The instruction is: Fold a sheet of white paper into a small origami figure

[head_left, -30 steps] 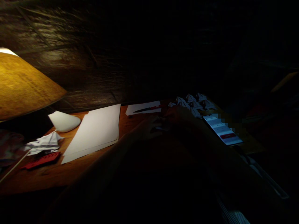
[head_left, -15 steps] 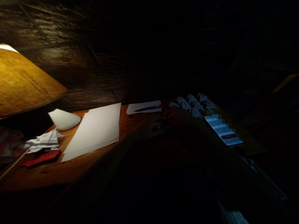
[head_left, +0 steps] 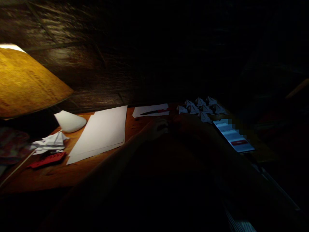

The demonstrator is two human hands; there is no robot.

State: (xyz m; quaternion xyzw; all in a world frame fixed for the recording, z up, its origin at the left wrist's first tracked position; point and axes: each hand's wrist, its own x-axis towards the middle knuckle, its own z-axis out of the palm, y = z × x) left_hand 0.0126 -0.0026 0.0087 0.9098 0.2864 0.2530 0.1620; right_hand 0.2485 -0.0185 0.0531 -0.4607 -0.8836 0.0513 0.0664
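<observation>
In deep shadow at the middle of the table, my left hand (head_left: 158, 127) has its fingers curled in. A small pale spot shows at its fingertips, too dim to name. My right hand (head_left: 181, 123) is close beside it, bent inward with its fingers closed. Whatever lies between the two hands is lost in the dark. Just beyond them, a knife (head_left: 152, 112) with a red handle and dark blade rests on a small stack of white paper (head_left: 138, 111). Several folded white paper shapes (head_left: 192, 109) stand in rows past my right hand.
Large white sheets (head_left: 103, 129) lie left of my hands. Further left are a lamp with a yellow shade (head_left: 31, 83) and pale base (head_left: 70, 121), a crumpled striped paper (head_left: 51, 143) and a red object (head_left: 48, 160). A lit phone (head_left: 233, 137) lies at the right.
My left fingers have curled in more, and the two hands remain close together. The whole view has shifted slightly, so the table's things appear a little further right.
</observation>
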